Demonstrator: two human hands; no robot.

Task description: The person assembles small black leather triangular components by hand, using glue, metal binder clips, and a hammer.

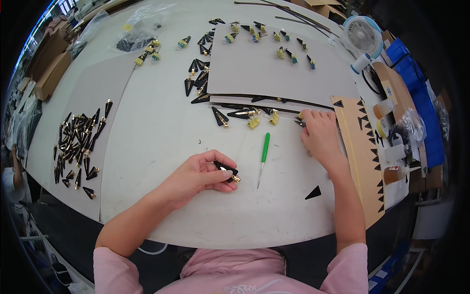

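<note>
My left hand (203,172) is closed on a black triangular piece (224,164) with a gold metal fitting at its end, the thumb pressed on its face. To the right, my right hand (320,133) reaches to the edge of the grey board stack, its fingers bent down over something small. A bit of yellow and a dark metal tip show beside those fingertips; the rest is hidden. A green-handled awl (265,148) lies between my hands. Near my right forearm rests a flat black triangle (313,192).
Many similar black-and-gold pieces (81,139) lie heaped on a board at the left. Yellow-wrapped clips (253,122) sit beside and on the grey boards (274,73). At the right are a cardboard strip with black triangles (360,161), small jars (383,109) and a fan (363,36).
</note>
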